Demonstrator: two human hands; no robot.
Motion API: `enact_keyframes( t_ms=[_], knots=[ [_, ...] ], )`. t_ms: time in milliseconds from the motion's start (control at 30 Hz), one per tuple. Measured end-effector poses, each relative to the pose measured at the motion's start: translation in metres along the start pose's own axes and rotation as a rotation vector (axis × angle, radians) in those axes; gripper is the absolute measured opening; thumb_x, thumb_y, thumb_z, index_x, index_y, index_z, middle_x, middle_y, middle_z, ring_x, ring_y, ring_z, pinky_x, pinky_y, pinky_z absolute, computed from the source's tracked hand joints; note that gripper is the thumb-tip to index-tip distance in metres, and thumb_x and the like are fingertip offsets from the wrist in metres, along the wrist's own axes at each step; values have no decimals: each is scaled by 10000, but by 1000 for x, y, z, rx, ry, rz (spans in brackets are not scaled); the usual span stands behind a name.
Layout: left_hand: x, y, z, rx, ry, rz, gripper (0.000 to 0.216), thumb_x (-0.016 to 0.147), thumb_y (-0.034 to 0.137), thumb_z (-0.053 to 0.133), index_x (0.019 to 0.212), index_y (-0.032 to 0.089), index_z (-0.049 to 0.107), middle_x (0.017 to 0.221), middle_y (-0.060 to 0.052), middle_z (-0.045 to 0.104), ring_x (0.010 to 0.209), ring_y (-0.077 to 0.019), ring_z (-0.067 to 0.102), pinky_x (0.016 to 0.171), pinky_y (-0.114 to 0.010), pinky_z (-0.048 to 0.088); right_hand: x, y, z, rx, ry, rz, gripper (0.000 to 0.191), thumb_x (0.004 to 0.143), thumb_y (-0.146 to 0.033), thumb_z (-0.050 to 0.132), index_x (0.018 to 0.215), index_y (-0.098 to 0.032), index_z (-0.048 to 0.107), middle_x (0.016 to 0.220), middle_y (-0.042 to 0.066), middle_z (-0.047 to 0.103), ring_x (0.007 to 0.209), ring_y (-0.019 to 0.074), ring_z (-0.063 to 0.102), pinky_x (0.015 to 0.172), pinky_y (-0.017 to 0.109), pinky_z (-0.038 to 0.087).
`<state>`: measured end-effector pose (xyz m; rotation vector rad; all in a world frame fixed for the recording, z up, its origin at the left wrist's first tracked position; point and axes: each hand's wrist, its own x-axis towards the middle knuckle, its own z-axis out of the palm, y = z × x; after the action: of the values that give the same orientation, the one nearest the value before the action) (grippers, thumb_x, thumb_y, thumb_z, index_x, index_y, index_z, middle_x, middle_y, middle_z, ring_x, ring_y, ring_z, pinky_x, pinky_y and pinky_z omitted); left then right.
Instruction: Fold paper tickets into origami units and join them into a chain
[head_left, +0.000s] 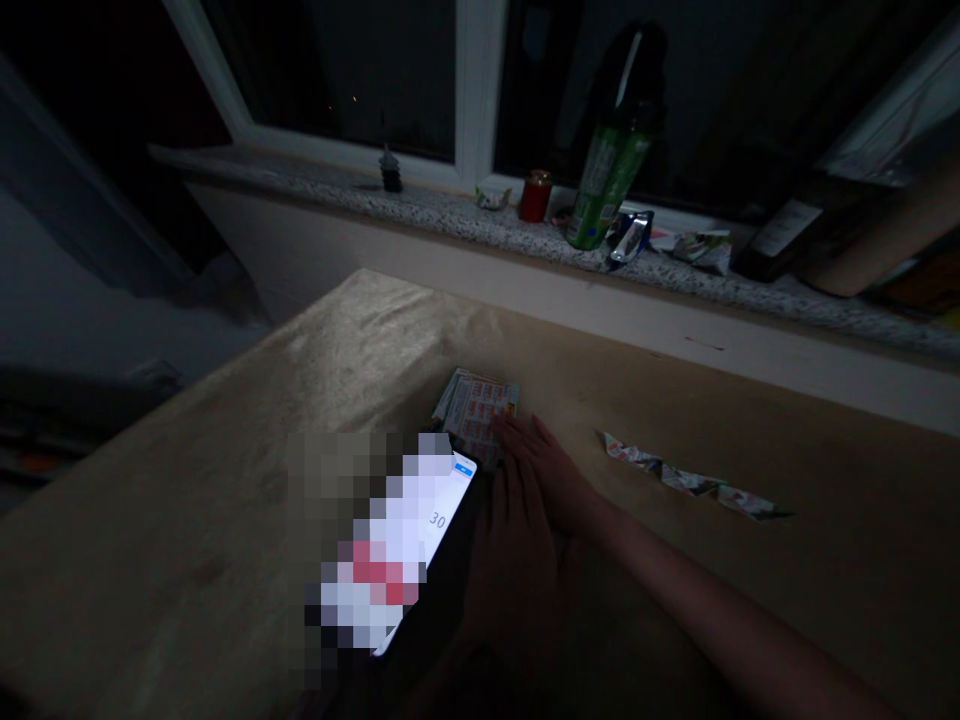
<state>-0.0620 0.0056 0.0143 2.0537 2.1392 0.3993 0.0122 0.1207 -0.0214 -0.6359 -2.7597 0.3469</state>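
A small printed paper packet or stack of cards, with red and white print, lies on the cloth-covered table. My right hand reaches in from the lower right, its outstretched fingertips touching the packet's right edge. Beside it, in deep shadow, my left hand lies with fingers stretched forward; their tips meet the right hand near the packet. Left of my left hand is a lit phone, partly pixelated, with the number 30 on its screen. To the right lies a zigzag strip of folded printed paper.
A speckled stone windowsill runs behind the table. On it stand a dark tower-shaped figure, a red jar, a tall green container, a shiny crumpled wrapper and folded paper. The room is dim.
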Motion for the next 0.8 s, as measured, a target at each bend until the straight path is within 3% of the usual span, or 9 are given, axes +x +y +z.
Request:
enact_keyframes(
  t_ms=[167, 367, 500, 667, 800],
  knots=[
    [-3, 4, -1, 14, 45, 12, 687, 817, 376, 509, 1348, -16, 318, 1411, -233, 306, 1267, -323, 347, 988, -454, 360, -7, 3, -2, 93, 77, 24, 487, 826, -155, 423, 1311, -127, 393, 1358, 131, 440, 1304, 206, 320, 1101, 477, 177],
    [-8, 5, -4, 29, 119, 79, 581, 838, 334, 469, 1346, 70, 365, 1387, -169, 392, 1215, -311, 414, 951, -471, 390, -19, 5, -5, 309, 181, 42, 489, 783, -173, 520, 1268, -157, 453, 1278, 127, 528, 1224, 227, 442, 1057, 467, 302],
    [-9, 6, -4, 38, 166, 96, 549, 835, 291, 450, 1347, 111, 367, 1355, -136, 446, 1200, -302, 425, 968, -504, 355, -32, 8, -3, 365, 199, 28, 436, 811, -171, 530, 1244, -195, 485, 1246, 96, 562, 1207, 213, 463, 1052, 453, 318],
    [-7, 6, 0, 68, 195, 169, 620, 832, 316, 450, 1383, 89, 278, 1447, -130, 297, 1306, -300, 271, 1038, -505, 265, -42, 4, -11, 325, 176, 8, 366, 854, -199, 512, 1218, -232, 525, 1234, 81, 575, 1184, 213, 487, 1032, 436, 358],
    [-3, 3, 1, 110, 150, 207, 659, 835, 323, 457, 1383, 24, 244, 1462, -178, 224, 1334, -314, 199, 1055, -504, 240, -50, -2, -23, 257, 161, -6, 351, 878, -190, 474, 1223, -232, 525, 1213, 80, 592, 1185, 213, 488, 1042, 449, 340]
  ],
)
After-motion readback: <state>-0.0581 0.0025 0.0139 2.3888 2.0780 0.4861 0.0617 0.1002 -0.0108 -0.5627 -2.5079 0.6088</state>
